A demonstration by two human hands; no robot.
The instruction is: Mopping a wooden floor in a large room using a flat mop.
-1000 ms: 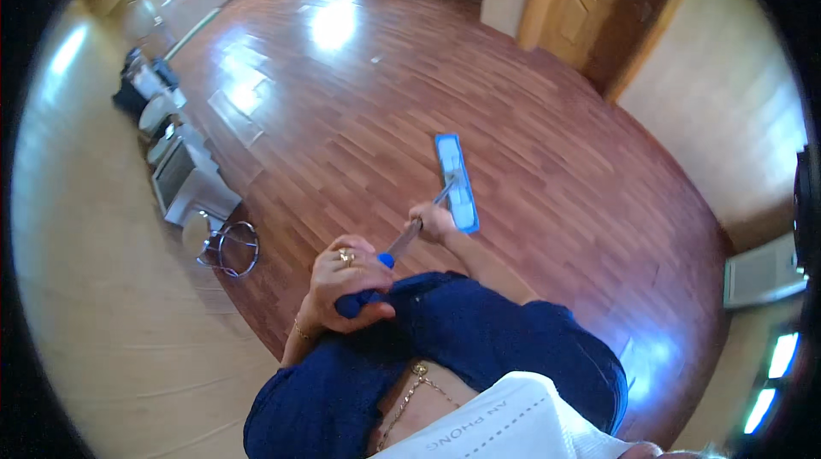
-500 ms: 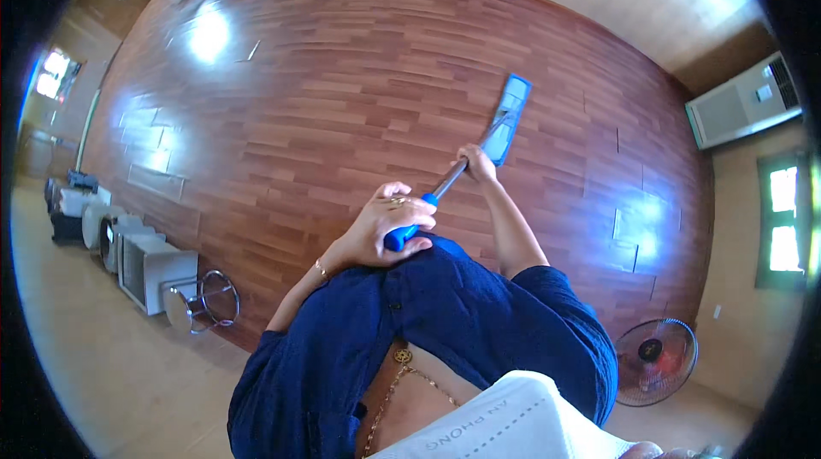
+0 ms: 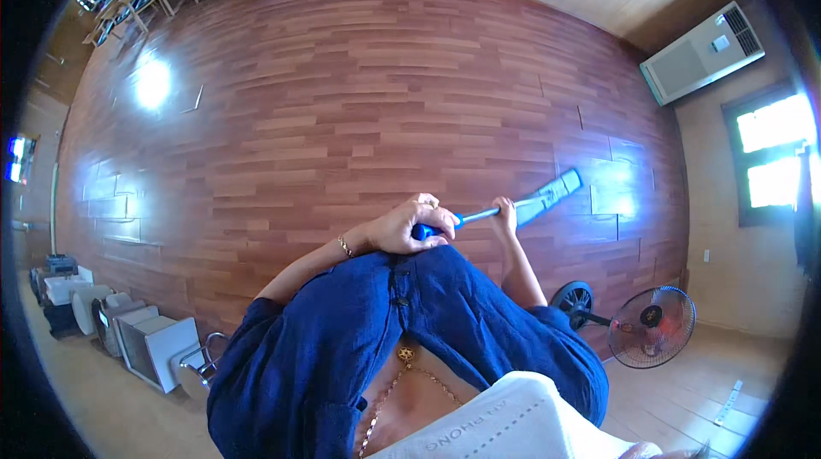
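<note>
Here the left hand (image 3: 402, 226) is wrapped tight around the blue grip at the top end of the mop (image 3: 513, 211), fingers curled over it just in front of the dark blue shirt, while the right hand (image 3: 506, 215) is clenched around the metal shaft a little farther down. The shaft slants away to the person's right, and its flat blue head (image 3: 552, 194) lies on the wooden floor (image 3: 359, 108), toward the floor's right edge, on a patch of boards that shines in the window light. Near that same edge, closer to the person, a standing fan (image 3: 646, 326) rests with its round base on the boards and its cage tipped over the paler tiled strip. Along the left edge stands a row of white and grey boxes (image 3: 111, 322) with a metal frame beside them. As I judge it, a wide sweep back toward the right could knock the head or shaft into the fan's base, and gleaming boards, if damp, could make for a slip underfoot.
</note>
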